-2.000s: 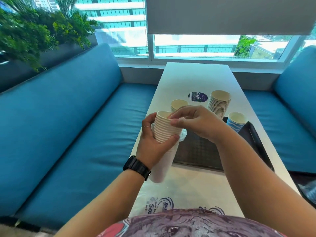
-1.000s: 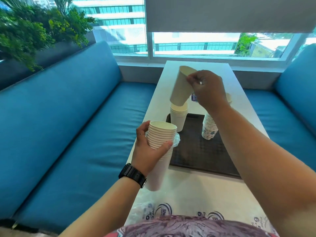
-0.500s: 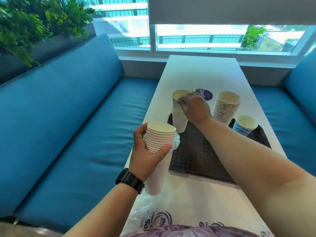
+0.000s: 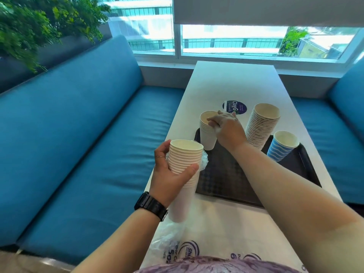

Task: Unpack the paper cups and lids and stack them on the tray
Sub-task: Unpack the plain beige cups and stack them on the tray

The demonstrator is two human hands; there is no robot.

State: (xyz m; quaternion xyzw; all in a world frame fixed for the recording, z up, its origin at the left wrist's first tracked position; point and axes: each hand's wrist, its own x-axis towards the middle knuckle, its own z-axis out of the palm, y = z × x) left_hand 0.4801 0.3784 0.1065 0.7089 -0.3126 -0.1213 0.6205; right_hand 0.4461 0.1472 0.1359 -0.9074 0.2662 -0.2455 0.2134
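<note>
Paper cups stand in three stacks on the dark tray: a tall white stack, a short white stack under the right hand's loose fingers, and blue-striped cups. The left hand grasps a sleeved stack. A round table sticker reads "ClayG".

Bright daylight pours in through the window at the far end, and the view outside is washed out almost to white. The pale tabletop catches a soft sheen near the glass — no hard glare. Shadows are faint and diffuse, darkest on the black tray. Wide-angle distortion bends the sofa edges outward. The plant at the upper left looks smeared, perhaps motion blur, and the right hand is slightly soft.
</note>
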